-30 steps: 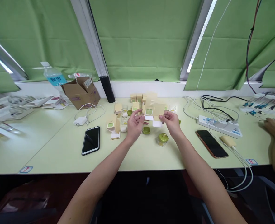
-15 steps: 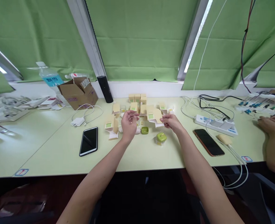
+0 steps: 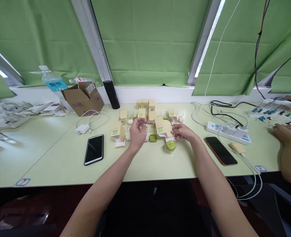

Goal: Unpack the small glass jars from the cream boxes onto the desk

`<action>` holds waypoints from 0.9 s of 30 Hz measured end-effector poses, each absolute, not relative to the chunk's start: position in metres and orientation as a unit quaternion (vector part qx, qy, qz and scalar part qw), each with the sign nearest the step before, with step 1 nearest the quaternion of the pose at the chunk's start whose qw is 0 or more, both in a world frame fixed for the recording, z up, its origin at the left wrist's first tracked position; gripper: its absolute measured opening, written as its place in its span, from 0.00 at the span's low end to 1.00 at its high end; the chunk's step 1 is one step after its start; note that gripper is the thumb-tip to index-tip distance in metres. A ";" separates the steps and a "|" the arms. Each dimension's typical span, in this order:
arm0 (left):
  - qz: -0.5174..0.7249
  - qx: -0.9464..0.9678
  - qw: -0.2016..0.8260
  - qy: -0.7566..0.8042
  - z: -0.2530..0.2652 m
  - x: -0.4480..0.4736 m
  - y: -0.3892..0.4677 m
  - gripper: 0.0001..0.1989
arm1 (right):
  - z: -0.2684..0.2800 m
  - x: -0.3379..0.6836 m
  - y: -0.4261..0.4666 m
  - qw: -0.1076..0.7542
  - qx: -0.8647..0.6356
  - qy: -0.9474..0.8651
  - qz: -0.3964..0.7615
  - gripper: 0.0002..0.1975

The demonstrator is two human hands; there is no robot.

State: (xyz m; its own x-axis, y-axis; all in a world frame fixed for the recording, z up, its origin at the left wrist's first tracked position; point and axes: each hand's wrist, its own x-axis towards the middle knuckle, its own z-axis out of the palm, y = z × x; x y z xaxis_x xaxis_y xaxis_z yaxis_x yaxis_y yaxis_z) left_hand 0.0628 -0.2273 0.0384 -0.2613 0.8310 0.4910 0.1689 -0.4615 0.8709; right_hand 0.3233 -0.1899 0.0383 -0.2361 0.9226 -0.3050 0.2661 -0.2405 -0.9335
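My right hand (image 3: 183,132) pinches the edge of a small cream cardboard box (image 3: 160,122) with a green label and a lifted flap. My left hand (image 3: 138,134) hovers to the left of that box, fingers half bent and loosely apart, with nothing visible in them. It covers part of the items behind it. Between the hands sits a small open green square tray (image 3: 153,138). A clear jar with a green lid (image 3: 170,145) stands just in front of the held box. Another opened cream box (image 3: 118,134) lies left of my left hand.
More cream boxes (image 3: 145,104) stand at the back. A phone (image 3: 94,149) lies left, another phone (image 3: 220,150) right, near a power strip (image 3: 228,131) with cables. A brown carton (image 3: 83,99) and black cylinder (image 3: 111,94) stand behind. Another person's hand (image 3: 287,133) rests far right.
My right hand has brought the box a little lower and towards me, so it now reaches the green-lidded jar. My left hand has barely moved.
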 end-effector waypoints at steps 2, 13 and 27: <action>0.652 0.555 0.249 0.452 0.038 0.063 -0.228 0.09 | 0.039 0.322 -0.191 0.284 -0.545 -0.545 0.570 0.17; 0.650 0.556 0.238 0.460 0.039 0.063 -0.228 0.09 | 0.036 0.314 -0.195 0.254 -0.525 -0.565 0.584 0.18; 0.669 0.547 0.230 0.447 0.047 0.063 -0.231 0.07 | 0.032 0.310 -0.192 0.268 -0.601 -0.590 0.467 0.20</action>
